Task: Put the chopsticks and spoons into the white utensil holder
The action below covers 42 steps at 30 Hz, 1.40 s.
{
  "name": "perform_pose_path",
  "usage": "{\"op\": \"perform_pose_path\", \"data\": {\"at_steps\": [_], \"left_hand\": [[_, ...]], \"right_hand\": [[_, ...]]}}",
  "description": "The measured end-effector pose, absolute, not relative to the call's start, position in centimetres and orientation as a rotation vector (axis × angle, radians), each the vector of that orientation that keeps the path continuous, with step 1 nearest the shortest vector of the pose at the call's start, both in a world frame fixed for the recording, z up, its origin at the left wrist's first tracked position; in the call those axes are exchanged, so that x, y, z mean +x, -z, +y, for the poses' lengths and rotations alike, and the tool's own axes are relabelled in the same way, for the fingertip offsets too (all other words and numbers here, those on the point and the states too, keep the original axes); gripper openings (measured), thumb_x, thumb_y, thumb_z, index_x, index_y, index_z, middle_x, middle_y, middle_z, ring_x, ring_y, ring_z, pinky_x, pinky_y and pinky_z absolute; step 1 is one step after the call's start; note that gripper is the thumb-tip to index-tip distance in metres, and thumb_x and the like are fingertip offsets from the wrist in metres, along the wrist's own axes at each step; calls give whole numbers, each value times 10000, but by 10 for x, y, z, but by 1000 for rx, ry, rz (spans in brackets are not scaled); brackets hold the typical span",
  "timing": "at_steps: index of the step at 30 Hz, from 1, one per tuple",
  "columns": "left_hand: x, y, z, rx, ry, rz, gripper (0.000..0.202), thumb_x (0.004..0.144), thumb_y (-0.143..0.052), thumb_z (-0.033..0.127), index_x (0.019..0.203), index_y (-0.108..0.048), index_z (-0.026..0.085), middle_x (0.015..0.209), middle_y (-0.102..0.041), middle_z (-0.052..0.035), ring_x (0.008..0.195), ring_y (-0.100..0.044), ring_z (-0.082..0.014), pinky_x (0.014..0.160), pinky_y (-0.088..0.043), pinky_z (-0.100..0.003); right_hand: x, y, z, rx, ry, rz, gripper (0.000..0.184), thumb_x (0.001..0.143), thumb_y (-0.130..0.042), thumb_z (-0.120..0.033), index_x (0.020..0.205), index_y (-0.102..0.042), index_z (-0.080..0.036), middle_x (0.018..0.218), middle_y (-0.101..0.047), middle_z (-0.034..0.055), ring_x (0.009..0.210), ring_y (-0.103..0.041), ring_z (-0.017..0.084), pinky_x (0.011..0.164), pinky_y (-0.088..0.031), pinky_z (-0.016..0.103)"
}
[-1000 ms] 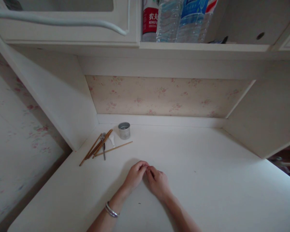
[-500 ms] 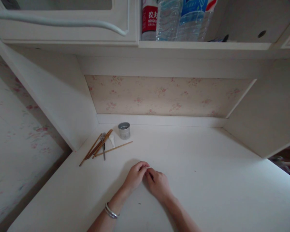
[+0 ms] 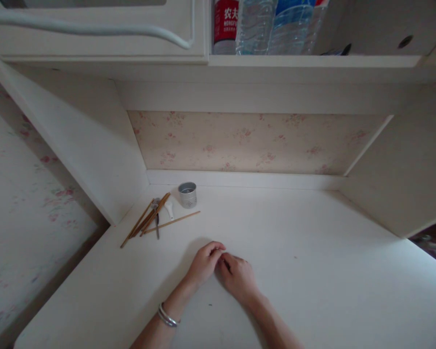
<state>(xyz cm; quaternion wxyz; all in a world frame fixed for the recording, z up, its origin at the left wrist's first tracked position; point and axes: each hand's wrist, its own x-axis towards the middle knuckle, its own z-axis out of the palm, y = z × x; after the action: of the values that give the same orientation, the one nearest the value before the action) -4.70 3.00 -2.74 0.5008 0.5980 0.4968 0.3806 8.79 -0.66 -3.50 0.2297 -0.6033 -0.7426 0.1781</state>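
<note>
My left hand (image 3: pixel 203 264) and my right hand (image 3: pixel 237 276) rest side by side on the white desk (image 3: pixel 312 271), fingertips touching each other. Both hands have their fingers curled under, and nothing shows in either. A silver bracelet (image 3: pixel 166 316) sits on my left wrist. Several wooden chopsticks (image 3: pixel 148 220) lie loose at the back left of the desk, with a metal spoon (image 3: pixel 155 213) and a small white spoon (image 3: pixel 169 208) among them. A small metal cup (image 3: pixel 187 194) stands upright just right of them, near the back wall.
A shelf (image 3: pixel 312 60) above the desk holds plastic water bottles (image 3: pixel 254 24) and a red-labelled bottle (image 3: pixel 225 24). White side panels (image 3: pixel 94 145) close in the desk at left and right. Floral wallpaper (image 3: pixel 247 143) covers the back.
The view has tilted slightly downward. My hands have stayed together in the same spot on the desk.
</note>
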Motion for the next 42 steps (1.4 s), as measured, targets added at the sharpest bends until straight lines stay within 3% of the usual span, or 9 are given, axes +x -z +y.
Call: {"op": "perform_pose_path", "data": {"at_steps": [14,24,28,30,34,39,42], "left_hand": [[-45,32,31,1440,-916,1214,246,814,-532,339,903,-696,179,765,-682,-38,819,-617,-202,713,-460,-280],[-46,33,32,1482,-898,1196,242,828,-505,306,917,-685,171,878,-702,-57,867,-616,-200,737,-457,-274],[-47,30,32,1484,-924,1190,225,813,-520,297,894,-689,173,919,-702,-57,892,-613,-196,777,-455,-271],[-47,31,34,1459,-938,1204,245,816,-514,309,922,-684,168,856,-687,-45,791,-603,-175,719,-448,-261],[-47,35,38,1389,-929,1218,292,837,-474,330,971,-659,148,641,-576,13,545,-473,-120,557,-365,-237],[-45,38,39,1409,-912,1240,218,827,-484,318,817,-636,161,569,-494,33,529,-427,-115,544,-325,-235],[-45,38,38,1394,-894,1214,199,813,-495,295,865,-635,164,561,-450,50,513,-390,-106,525,-303,-229]], "right_hand": [[87,34,-8,-1679,-472,-2090,229,924,-438,-210,854,-655,-213,804,-732,26,699,-656,144,591,-297,236],[88,37,-8,-1662,-484,-2065,227,917,-439,-208,858,-658,-214,806,-731,29,706,-651,144,604,-314,228],[89,38,-5,-1618,-631,-1953,232,880,-453,-217,825,-679,-217,768,-721,23,669,-632,147,587,-341,221],[91,36,1,-1577,-795,-1806,269,877,-423,-233,827,-685,-204,697,-694,18,618,-612,149,552,-363,218],[88,19,28,-1555,-895,-1586,355,913,-335,-297,936,-658,-152,683,-670,39,604,-604,159,528,-416,227],[57,-20,76,-1484,-842,-1755,259,889,-481,-306,1086,-627,-224,753,-695,-10,671,-628,135,641,-440,222],[32,-38,109,-1481,-824,-1881,363,860,-565,-303,1218,-570,-244,857,-721,-2,708,-644,143,685,-447,239]]}}
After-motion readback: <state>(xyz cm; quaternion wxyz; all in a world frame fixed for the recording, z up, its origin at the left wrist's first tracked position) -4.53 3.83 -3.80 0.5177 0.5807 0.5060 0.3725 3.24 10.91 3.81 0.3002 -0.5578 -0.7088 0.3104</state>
